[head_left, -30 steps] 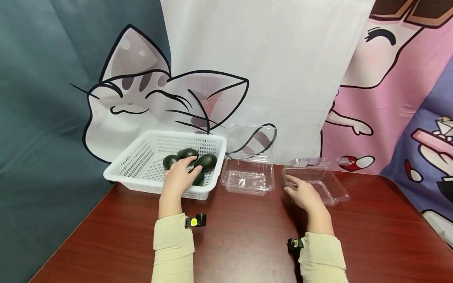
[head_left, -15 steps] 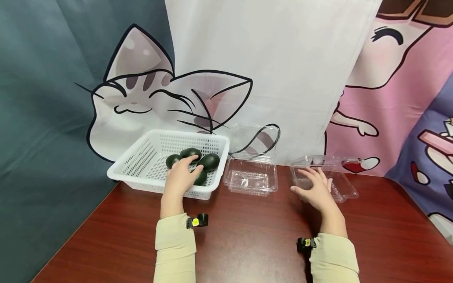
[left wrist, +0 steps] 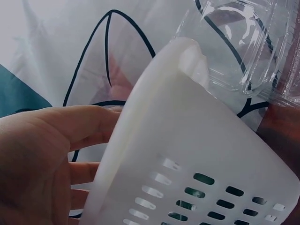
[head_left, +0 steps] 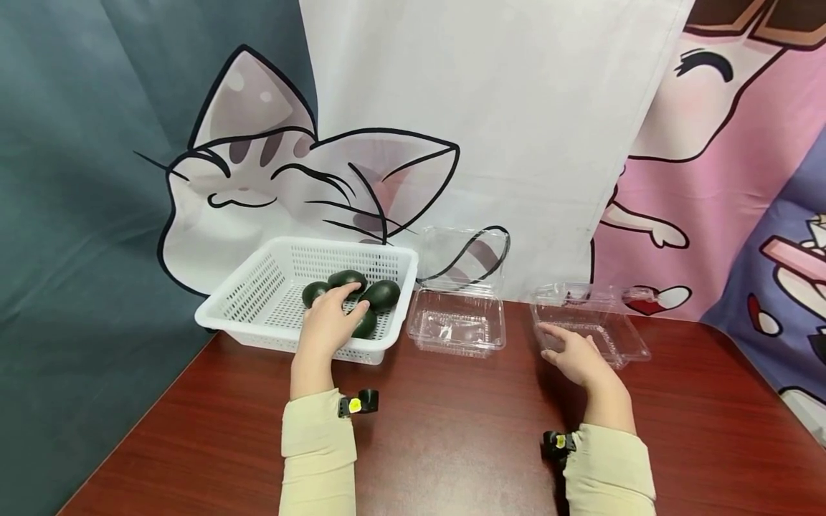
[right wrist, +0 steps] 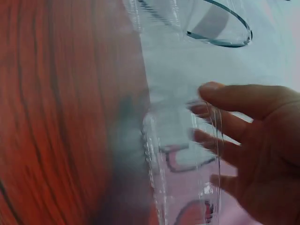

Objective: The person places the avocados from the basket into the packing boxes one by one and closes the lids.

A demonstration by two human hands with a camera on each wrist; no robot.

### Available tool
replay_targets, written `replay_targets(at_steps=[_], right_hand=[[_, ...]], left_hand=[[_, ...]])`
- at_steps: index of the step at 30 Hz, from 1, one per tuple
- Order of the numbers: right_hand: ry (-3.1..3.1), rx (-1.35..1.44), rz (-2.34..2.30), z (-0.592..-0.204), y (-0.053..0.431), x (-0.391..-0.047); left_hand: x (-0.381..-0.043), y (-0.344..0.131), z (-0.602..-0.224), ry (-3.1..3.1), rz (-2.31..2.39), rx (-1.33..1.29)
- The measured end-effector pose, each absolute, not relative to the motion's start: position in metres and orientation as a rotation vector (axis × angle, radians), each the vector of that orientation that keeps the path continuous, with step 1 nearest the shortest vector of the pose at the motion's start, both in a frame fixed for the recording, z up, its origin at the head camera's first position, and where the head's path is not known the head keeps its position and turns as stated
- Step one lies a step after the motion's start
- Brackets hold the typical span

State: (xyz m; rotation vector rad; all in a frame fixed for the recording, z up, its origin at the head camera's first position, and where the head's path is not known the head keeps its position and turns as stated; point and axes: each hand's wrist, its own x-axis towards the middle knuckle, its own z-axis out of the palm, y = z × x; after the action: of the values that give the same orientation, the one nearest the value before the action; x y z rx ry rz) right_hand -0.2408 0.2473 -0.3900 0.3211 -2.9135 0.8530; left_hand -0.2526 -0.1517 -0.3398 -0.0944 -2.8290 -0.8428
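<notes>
Four avocados (head_left: pixel 381 295) are contained in the white basket (head_left: pixel 258 334), the left hand (head_left: pixel 326 319) poised over them, fingers apart. At the clear box (head_left: pixel 613 340) on the right, the right hand (head_left: pixel 578 357) is held loosely spread (contact cannot be told).

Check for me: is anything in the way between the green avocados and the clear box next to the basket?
Yes, the white basket has a raised right wall standing between the avocados and that open clear box, so they'd probably need lifting over it. Nothing visible blocks the left hand from the avocados.
</notes>
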Motion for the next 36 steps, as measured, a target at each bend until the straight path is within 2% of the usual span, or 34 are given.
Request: replay_targets(at_steps=[5,10,13,16,21,22,28,36], right_hand=[[-2.625,0.313,0.958,-0.384,0.223,-0.249],[-2.599,0.297,1.147,-0.384,0.194,-0.254],[-2.612,0.199,1.368,-0.391,0.185,-0.259],[-2.472,0.021,1.753,-0.398,0.179,-0.262],[-2.147,-0.19,2.242,-0.414,0.176,-0.267],[-2.115,-0.2,2.283,-0.417,0.177,-0.267],[-2.095,-0.198,2.3,-0.432,0.18,-0.273],[-2.243,-0.229,2.179,-0.443,0.187,-0.273]], left_hand=[[-0.257,-0.15,-0.325,-2.854,-0.734,-0.163],[-0.27,-0.148,-0.28,-3.014,-0.559,-0.268],[-0.279,-0.144,-0.252,-3.126,-0.497,-0.328],[-0.296,-0.14,-0.239,-3.202,-0.489,-0.365],[-0.33,-0.14,-0.257,-3.43,-0.378,-0.34],[-0.334,-0.142,-0.263,-3.488,-0.4,-0.253],[-0.345,-0.15,-0.287,-3.711,-0.51,0.089],[-0.34,-0.143,-0.291,-3.643,-0.531,0.236]])
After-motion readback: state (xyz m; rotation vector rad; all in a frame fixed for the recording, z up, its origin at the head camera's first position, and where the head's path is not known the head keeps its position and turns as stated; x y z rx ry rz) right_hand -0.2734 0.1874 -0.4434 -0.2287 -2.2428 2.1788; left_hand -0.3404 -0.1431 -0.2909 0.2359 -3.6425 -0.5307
